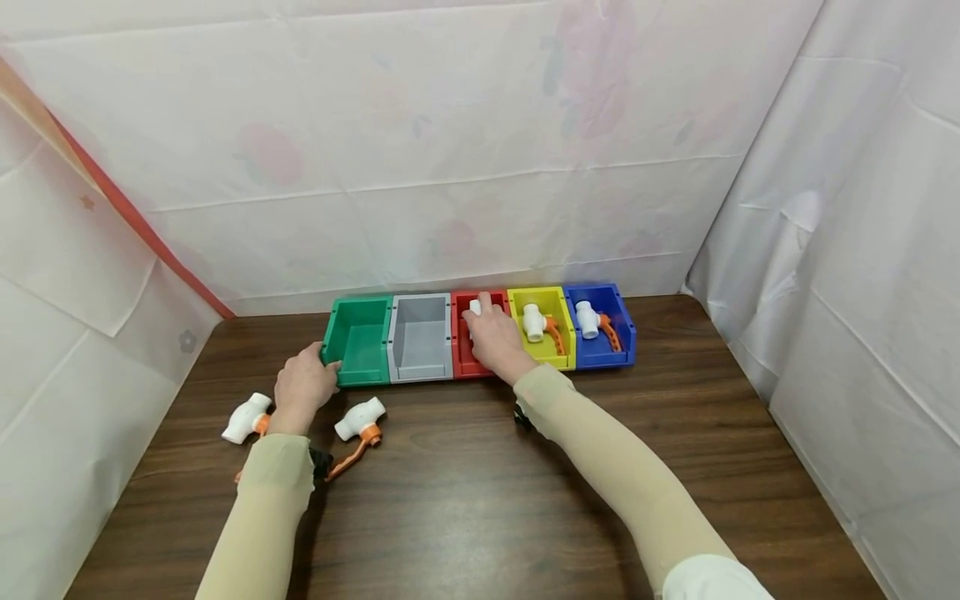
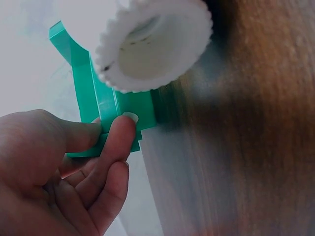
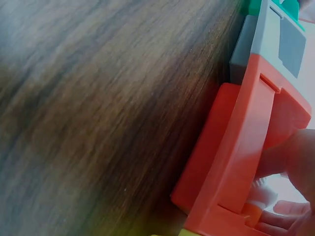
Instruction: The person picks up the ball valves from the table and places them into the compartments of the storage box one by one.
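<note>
My right hand point(image 1: 497, 337) reaches into the red bin point(image 1: 467, 362). Its thumb and fingers hold a white ball valve point(image 1: 475, 307), mostly hidden by the hand; in the right wrist view, a bit of orange shows beside the white valve body point(image 3: 264, 194). At the row's left end, my left hand point(image 1: 306, 385) pinches the front corner of the green bin point(image 1: 365, 339) between thumb and fingers. Two more white ball valves with orange handles lie near the left forearm: one valve point(image 1: 362, 418) to its right, another point(image 1: 247, 418) to its left, partly covered by the arm.
Between the green and red bins stands a grey bin point(image 1: 422, 333). A yellow bin point(image 1: 551, 360) and a blue bin point(image 1: 611, 357) each hold a valve with an orange handle. White sheeting point(image 1: 420, 150) hangs behind the brown wooden table point(image 1: 465, 500).
</note>
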Demonstrator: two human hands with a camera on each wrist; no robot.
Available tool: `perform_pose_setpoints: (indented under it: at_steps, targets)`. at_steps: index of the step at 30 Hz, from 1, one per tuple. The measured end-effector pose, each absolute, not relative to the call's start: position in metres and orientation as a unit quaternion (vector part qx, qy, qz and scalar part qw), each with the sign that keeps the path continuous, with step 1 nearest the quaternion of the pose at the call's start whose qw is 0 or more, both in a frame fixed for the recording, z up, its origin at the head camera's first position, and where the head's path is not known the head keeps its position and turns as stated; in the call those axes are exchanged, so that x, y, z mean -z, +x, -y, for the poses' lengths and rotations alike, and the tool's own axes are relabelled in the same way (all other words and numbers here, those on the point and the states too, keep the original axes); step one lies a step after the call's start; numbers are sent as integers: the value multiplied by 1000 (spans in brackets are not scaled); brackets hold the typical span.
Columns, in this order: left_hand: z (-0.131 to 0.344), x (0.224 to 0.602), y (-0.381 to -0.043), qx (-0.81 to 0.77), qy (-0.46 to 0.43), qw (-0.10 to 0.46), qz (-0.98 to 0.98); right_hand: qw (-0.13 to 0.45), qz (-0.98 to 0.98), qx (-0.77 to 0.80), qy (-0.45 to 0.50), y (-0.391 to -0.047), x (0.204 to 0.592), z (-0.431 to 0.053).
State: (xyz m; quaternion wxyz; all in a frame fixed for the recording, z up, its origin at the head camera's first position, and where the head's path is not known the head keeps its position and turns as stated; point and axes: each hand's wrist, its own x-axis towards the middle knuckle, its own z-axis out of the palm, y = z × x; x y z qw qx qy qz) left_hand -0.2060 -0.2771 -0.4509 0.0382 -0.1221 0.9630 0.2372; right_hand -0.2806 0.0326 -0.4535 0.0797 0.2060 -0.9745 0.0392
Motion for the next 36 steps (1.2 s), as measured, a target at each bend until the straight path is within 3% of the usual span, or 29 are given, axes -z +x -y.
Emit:
perform_pose_setpoints:
  at_steps: [24,36]
  targets:
    - [278,453,-205,-241,-126,32,-962,19,977,12,213,-289,455,-26]
    - [281,454,-207,-236,-125,26,-963,19,974,24,223,-290,454,-24]
